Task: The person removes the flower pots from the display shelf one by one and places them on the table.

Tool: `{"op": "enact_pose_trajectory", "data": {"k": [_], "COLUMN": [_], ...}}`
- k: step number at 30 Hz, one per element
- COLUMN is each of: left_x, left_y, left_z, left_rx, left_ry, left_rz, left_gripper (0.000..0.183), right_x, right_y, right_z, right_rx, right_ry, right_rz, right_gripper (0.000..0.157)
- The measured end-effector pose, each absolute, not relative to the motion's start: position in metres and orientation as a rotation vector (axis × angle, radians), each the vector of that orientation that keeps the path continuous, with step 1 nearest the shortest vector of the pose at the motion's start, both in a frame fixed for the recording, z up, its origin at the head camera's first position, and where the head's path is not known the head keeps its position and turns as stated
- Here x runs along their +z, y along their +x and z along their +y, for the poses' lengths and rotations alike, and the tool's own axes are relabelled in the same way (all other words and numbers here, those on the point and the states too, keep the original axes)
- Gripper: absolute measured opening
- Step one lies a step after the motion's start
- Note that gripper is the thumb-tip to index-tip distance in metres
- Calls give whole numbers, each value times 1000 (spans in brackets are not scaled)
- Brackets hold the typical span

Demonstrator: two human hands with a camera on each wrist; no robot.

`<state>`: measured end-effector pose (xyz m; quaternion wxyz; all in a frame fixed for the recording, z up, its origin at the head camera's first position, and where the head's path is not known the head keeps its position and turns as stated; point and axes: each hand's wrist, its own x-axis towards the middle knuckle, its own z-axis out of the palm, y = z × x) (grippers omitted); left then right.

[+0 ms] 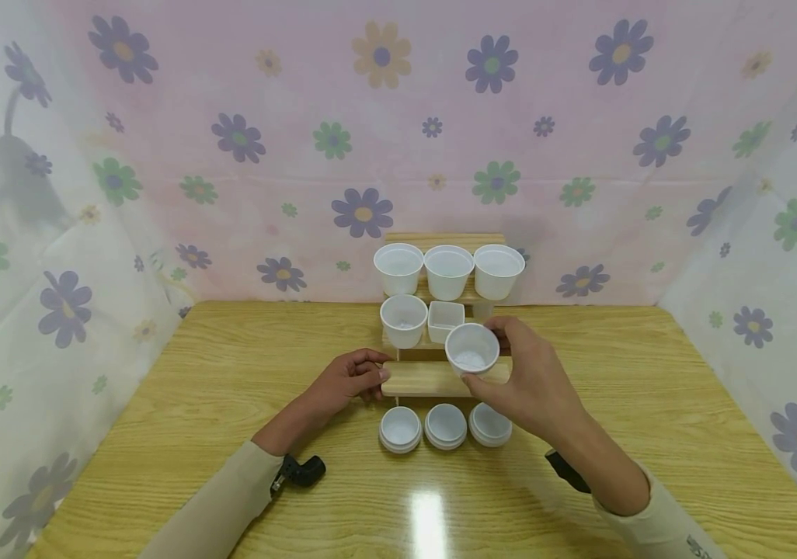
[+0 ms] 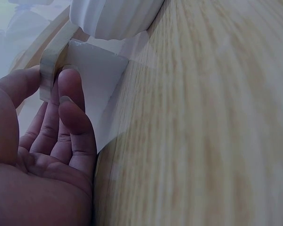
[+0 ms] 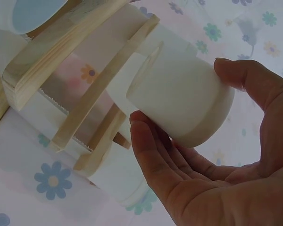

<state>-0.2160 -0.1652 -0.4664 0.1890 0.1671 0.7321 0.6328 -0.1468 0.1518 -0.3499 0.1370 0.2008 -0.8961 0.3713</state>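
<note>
My right hand (image 1: 537, 384) holds a small round white pot (image 1: 471, 353) between thumb and fingers, above the right part of a tiered wooden shelf's lower step (image 1: 415, 379). In the right wrist view the pot (image 3: 184, 94) is tilted, its smooth side showing. My left hand (image 1: 342, 388) pinches the left end of that lower step; the left wrist view shows the thumb and fingers about the wooden slat's end (image 2: 49, 70). On the step behind stand a round white pot (image 1: 403, 322) and a square white pot (image 1: 446, 318).
Several larger white pots (image 1: 449, 273) line the upper step. In front of the shelf, three low white round pots (image 1: 446, 425) stand in a row on the wood-grain table (image 1: 266, 334). Flowered cloth (image 1: 287, 194) hangs behind and at both sides.
</note>
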Motion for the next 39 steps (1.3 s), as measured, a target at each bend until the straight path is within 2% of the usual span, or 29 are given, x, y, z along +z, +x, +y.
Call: {"op": "enact_pose_trajectory", "data": {"k": [39], "left_x": [-469], "left_y": [-216], "left_z": [-165], "left_rx": [1782], "left_ry": [449], "left_rz": [2059], "left_gripper": [39], "right_x": [-359], "right_y": [-137], "right_z": [134], "right_rx": [1161], "right_ry": [660], "right_rz": [-2660], "right_gripper": [66]}}
